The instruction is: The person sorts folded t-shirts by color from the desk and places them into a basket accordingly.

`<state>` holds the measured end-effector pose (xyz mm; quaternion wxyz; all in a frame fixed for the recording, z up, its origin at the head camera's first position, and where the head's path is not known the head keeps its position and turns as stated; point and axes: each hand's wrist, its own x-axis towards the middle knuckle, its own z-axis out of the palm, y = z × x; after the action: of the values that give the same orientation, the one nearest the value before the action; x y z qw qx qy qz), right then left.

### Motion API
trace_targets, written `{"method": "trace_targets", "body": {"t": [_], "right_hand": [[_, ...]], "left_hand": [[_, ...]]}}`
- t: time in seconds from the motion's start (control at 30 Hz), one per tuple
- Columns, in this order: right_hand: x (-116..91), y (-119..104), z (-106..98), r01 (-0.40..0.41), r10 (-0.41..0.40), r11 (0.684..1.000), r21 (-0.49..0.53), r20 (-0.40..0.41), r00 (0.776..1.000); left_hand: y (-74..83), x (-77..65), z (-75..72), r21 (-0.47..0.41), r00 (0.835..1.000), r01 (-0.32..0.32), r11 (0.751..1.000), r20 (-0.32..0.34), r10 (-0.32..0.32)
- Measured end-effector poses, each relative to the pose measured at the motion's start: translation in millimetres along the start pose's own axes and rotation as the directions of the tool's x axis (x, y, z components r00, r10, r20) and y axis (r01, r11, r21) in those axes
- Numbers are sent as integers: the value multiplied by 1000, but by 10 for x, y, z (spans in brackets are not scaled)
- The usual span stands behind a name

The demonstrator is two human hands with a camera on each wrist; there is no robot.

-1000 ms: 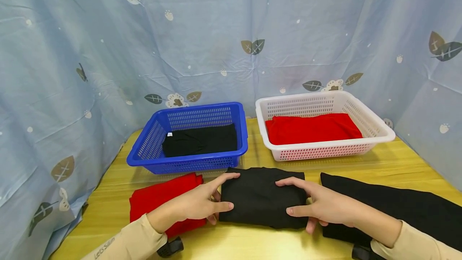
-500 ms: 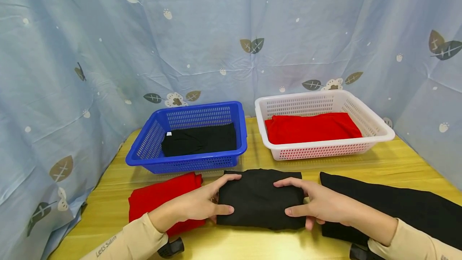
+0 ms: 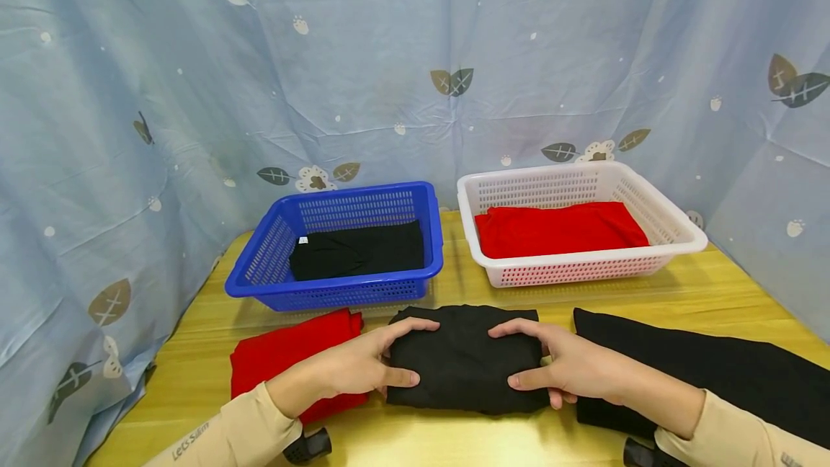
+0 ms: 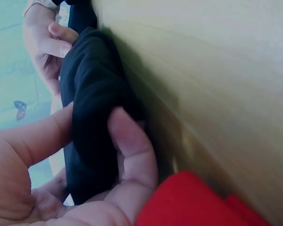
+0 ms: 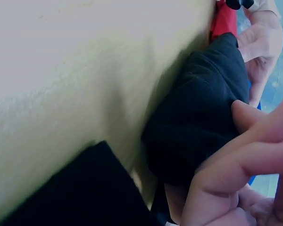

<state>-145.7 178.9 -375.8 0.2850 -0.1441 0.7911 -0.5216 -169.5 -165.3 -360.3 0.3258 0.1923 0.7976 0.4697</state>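
A folded black garment (image 3: 463,362) is held between both hands near the middle of the table. At its left end my left hand (image 3: 353,365) grips it, thumb on the near top and index finger across the far top; in the left wrist view some fingers of the left hand (image 4: 132,155) curl under the end. My right hand (image 3: 577,366) grips the right end likewise, and in the right wrist view the right hand (image 5: 236,174) has fingers beneath the cloth. A folded red garment (image 3: 295,359) lies partly under the left forearm. Another black garment (image 3: 700,373) lies beyond the right hand.
Behind the hands stand a blue basket (image 3: 357,284) with a folded black garment inside and a white basket (image 3: 583,265) with a folded red one. A patterned blue curtain (image 3: 389,56) hangs behind and at both sides of the wooden table (image 3: 467,445).
Both hands keep their hold on the black garment. The right hand has shifted slightly left, the hands stand a little closer together, and the garment's far edge looks more rounded.
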Motion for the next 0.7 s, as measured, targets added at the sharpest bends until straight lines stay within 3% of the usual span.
{"method": "trace_targets", "body": {"t": [0.3, 0.7], "right_hand": [[0, -28, 29, -7, 8, 999, 35, -20, 1000], [-113, -193, -16, 3, -3, 1000, 2, -71, 997]], "left_hand": [[11, -9, 25, 58, 996, -51, 997, -68, 55], [181, -148, -31, 36, 992, -85, 996, -91, 88]]}}
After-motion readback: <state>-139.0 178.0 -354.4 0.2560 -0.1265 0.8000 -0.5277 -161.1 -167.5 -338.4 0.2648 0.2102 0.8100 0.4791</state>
